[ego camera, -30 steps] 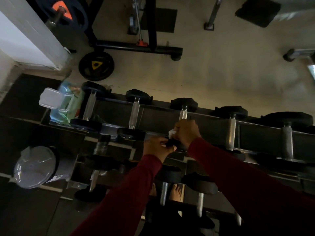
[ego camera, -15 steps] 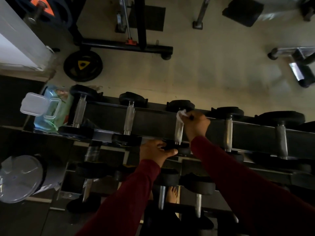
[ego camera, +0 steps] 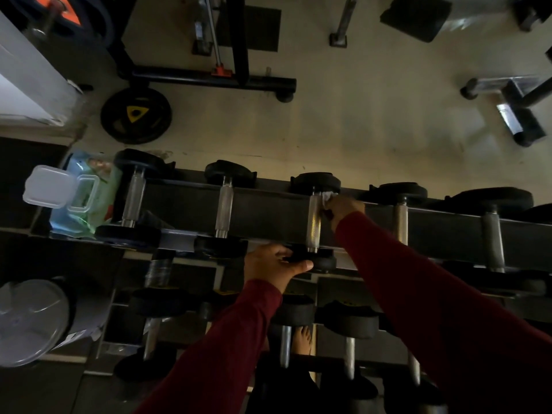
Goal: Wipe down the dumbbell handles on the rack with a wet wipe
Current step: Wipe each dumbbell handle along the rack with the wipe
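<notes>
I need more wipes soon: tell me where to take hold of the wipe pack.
Grip the wipe pack across its soft body near the open lid, coming from above: it lies flat at the rack's left end, a dumbbell close against its right side.

I stand in a gym: below me a tiered rack [ego camera: 268,210] carries rows of dumbbells [ego camera: 314,218] with knurled steel handles, a black weight plate [ego camera: 136,115] lies on the pale floor, and machine frames [ego camera: 209,79] stand beyond it.
</notes>
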The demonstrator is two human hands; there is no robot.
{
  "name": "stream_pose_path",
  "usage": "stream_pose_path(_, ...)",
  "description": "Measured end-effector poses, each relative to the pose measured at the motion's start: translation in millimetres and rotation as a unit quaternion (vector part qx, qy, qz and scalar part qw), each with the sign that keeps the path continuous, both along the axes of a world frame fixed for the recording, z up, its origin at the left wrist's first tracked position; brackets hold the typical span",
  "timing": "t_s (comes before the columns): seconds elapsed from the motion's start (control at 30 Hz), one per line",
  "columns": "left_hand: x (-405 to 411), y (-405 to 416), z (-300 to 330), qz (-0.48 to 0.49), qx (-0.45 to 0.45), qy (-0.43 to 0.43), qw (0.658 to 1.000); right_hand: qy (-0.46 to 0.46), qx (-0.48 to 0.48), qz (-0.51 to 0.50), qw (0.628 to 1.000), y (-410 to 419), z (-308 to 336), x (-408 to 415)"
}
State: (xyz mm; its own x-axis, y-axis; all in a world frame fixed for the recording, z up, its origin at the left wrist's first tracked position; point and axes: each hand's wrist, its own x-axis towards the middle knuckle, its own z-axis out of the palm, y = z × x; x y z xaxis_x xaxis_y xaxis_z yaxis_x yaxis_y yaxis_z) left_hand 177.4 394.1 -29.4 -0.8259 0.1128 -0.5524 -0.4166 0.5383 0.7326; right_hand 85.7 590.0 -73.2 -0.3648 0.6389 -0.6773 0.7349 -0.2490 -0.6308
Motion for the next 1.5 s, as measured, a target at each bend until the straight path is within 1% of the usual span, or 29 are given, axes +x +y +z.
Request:
stream_pose_path(0.07, -0.1, 0.4, 0.8, 0.001, -0.003, 0.001, 1.000, 0.015, 0.046, -0.003, 0.999, -22.0, 23.0, 11.8)
stream_pose_path(0.13, -0.7, 0.7, 1.4, -0.002, -0.006, -0.001, 1.000, 0.055, 0.089, 0.018, 0.994, -36.0, 31.1, 19.5)
stream_pose_path(0.17, -1.1, 0.6, 2.2, -0.002, -0.004, -0.004, 1.000, 0.070, 0.089, 0.027, 0.993, -41.7, 34.5, 23.7)
stream_pose_path(0.2, -1.3, 0.5, 2.5, -0.002, -0.001, -0.008, 1.000, 0.085, 0.075, 0.015, 0.993, -44.7, 35.8, 25.4)
stream_pose_path(0.27, -1.2, 0.6, 1.8, 0.001, 0.006, -0.008, 1.000, 0.076, 0.067, -0.002, 0.995, -38.1, 30.1, 24.3)
stream_pose_path(0.3, -1.2, 0.5, 1.2, 0.004, 0.009, -0.008, 1.000, 0.057, 0.048, -0.013, 0.997, -32.8, 29.9, 22.7)
stream_pose_path(0.37, -1.0, 0.5, 2.2, 0.009, 0.014, -0.009, 1.000, 0.044, -0.064, -0.043, 0.996, -24.4, 29.6, 17.9)
stream_pose_path(0.4, -1.0, 0.4, 2.2, 0.010, 0.018, -0.009, 1.000, 0.038, -0.092, -0.052, 0.994, -19.0, 24.4, 14.5)
stream_pose_path(0.43, -1.1, 0.2, 1.4, 0.011, 0.022, -0.010, 1.000, 0.028, -0.081, -0.047, 0.995, -16.4, 20.7, 13.3)
stream_pose_path(0.5, -1.3, -0.3, 0.1, 0.014, 0.024, -0.011, 1.000, 0.013, 0.001, 0.001, 1.000, -16.1, 23.1, 14.8)
stream_pose_path(0.57, -1.7, -0.5, -0.5, 0.015, 0.017, -0.013, 1.000, 0.031, 0.098, 0.048, 0.994, -21.4, 29.3, 20.4)
stream_pose_path(0.63, -2.7, -0.4, -0.5, 0.010, 0.006, -0.010, 1.000, 0.060, 0.167, 0.086, 0.980, -25.3, 29.0, 25.9)
stream_pose_path(0.73, -4.1, 0.2, 0.9, 0.008, 0.001, -0.010, 1.000, 0.090, 0.202, 0.111, 0.969, -31.2, 30.3, 23.1)
stream_pose_path(0.8, -3.9, 0.5, 1.6, 0.004, -0.006, -0.008, 1.000, 0.096, 0.205, 0.095, 0.969, -33.7, 32.6, 21.0)
stream_pose_path(0.83, -3.5, 0.5, 1.7, 0.001, -0.010, -0.005, 1.000, 0.097, 0.198, 0.082, 0.972, -34.2, 32.9, 20.8)
stream_pose_path(0.9, -2.5, 0.6, 1.9, -0.004, -0.013, -0.003, 1.000, 0.063, 0.161, 0.036, 0.984, -34.6, 31.5, 22.3)
stream_pose_path(1.0, -1.0, 0.1, 1.2, -0.008, -0.007, -0.003, 1.000, 0.034, 0.047, -0.037, 0.998, -29.5, 30.8, 21.1)
stream_pose_path(1.03, -1.1, -0.1, 0.9, -0.007, -0.003, -0.004, 1.000, 0.025, 0.013, -0.043, 0.999, -27.7, 36.2, 19.0)
stream_pose_path(1.1, -1.9, 0.2, 0.9, -0.007, -0.003, -0.007, 1.000, 0.004, -0.012, -0.038, 0.999, -23.6, 41.0, 14.8)
stream_pose_path(1.17, -1.9, 0.3, -0.2, 0.002, -0.001, -0.012, 1.000, -0.001, 0.024, 0.006, 1.000, -25.5, 43.1, 15.6)
stream_pose_path(1.27, -1.6, 0.7, -1.3, 0.010, -0.004, -0.008, 1.000, 0.047, 0.153, 0.101, 0.982, -35.5, 38.2, 24.0)
stream_pose_path(1.33, -2.2, 1.0, -1.6, 0.009, -0.008, -0.009, 1.000, 0.062, 0.171, 0.114, 0.977, -39.3, 35.2, 28.5)
stream_pose_path(1.37, -2.4, 0.6, -1.8, 0.008, -0.008, -0.010, 1.000, 0.064, 0.154, 0.086, 0.982, -37.8, 33.4, 27.5)
stream_pose_path(1.4, -2.6, 0.2, -1.7, 0.006, -0.008, -0.010, 1.000, 0.067, 0.109, 0.036, 0.991, -34.2, 29.3, 24.7)
stream_pose_path(1.43, -2.8, -0.3, -1.6, 0.003, -0.007, -0.008, 1.000, 0.066, 0.045, -0.013, 0.997, -31.0, 29.4, 21.9)
stream_pose_path(1.5, -2.2, -0.9, -2.0, 0.002, -0.007, -0.002, 1.000, 0.061, -0.087, -0.083, 0.991, -23.9, 31.2, 16.5)
